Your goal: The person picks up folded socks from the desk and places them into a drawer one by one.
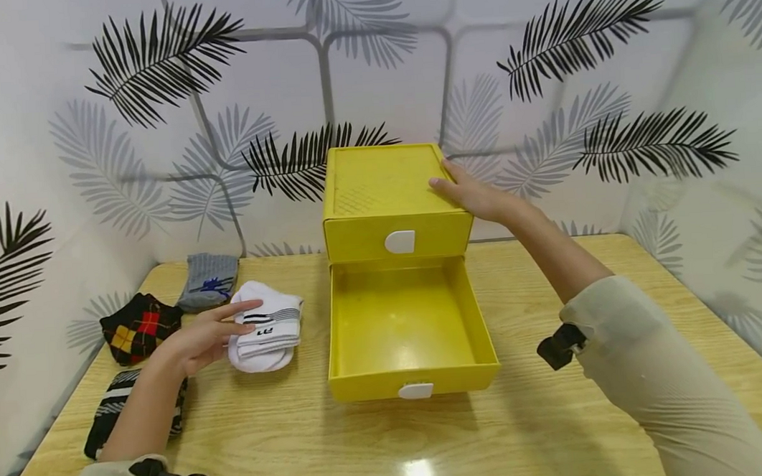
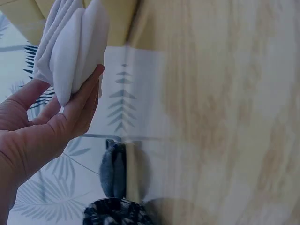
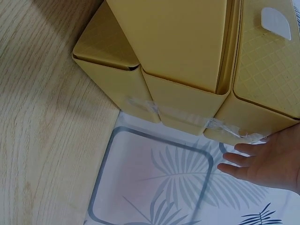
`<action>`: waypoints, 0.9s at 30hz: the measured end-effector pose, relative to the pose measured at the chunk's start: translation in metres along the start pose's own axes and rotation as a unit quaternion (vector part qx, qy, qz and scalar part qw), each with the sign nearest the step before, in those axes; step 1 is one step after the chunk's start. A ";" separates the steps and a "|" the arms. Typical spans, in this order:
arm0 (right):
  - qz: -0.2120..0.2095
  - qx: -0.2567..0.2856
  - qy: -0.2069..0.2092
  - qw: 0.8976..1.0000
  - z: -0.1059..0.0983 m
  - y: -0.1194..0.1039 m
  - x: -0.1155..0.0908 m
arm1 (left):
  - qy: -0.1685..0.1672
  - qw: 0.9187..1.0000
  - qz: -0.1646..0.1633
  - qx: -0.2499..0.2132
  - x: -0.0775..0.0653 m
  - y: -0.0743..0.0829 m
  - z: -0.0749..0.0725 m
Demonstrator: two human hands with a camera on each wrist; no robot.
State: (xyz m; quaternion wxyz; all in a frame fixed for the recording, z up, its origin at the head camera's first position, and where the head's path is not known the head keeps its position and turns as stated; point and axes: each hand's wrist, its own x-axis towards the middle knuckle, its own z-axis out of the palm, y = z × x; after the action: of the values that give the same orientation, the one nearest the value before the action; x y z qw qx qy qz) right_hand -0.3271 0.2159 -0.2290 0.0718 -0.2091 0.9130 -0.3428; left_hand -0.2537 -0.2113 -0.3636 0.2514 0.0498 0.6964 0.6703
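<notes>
A folded pair of white socks point(image 1: 269, 330) with dark stripes is in my left hand point(image 1: 199, 341). Thumb and fingers pinch the socks point(image 2: 77, 49) from either side, holding them above the table in the left wrist view. My right hand point(image 1: 478, 193) rests on the top right edge of a yellow drawer cabinet point(image 1: 384, 177). Its fingers point(image 3: 239, 172) extend straight along the cabinet's side in the right wrist view. A drawer point(image 1: 414, 381) with a white handle is pulled out below the top drawer point(image 1: 362, 239), and its inside shows no contents.
Left of the white socks lie grey socks point(image 1: 208, 279), argyle socks point(image 1: 141, 328) and black-and-white patterned socks point(image 1: 108, 410), partly behind my left forearm. A leaf-patterned curtain point(image 1: 270, 93) stands behind the wooden table point(image 1: 269, 445). Under the pulled-out drawer sits another yellow compartment point(image 3: 105, 44).
</notes>
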 end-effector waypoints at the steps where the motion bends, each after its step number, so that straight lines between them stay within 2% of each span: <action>1: -0.001 0.001 0.000 1.000 0.000 -0.001 0.000 | 0.000 1.000 0.007 -0.011 -0.002 0.002 0.001; 7: 0.002 0.000 0.000 1.000 0.000 -0.002 -0.001 | 0.004 0.999 0.042 -0.031 -0.015 0.016 0.013; 16: -0.002 0.006 0.002 1.000 0.001 0.000 0.001 | -0.003 0.995 0.069 -0.072 -0.033 0.041 0.034; 21: 0.000 0.009 0.002 1.000 0.002 0.000 0.001 | -0.008 0.994 0.076 -0.077 -0.043 0.054 0.048; 27: 0.003 0.007 0.004 1.000 0.002 -0.001 0.001 | -0.033 0.993 0.076 -0.085 -0.052 0.065 0.069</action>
State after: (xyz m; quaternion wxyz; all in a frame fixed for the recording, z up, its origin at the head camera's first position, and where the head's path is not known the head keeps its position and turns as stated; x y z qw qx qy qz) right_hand -0.3270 0.2140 -0.2299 0.0707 -0.2046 0.9115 -0.3497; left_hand -0.1972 -0.1636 -0.2846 0.2263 0.1034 0.6223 0.7422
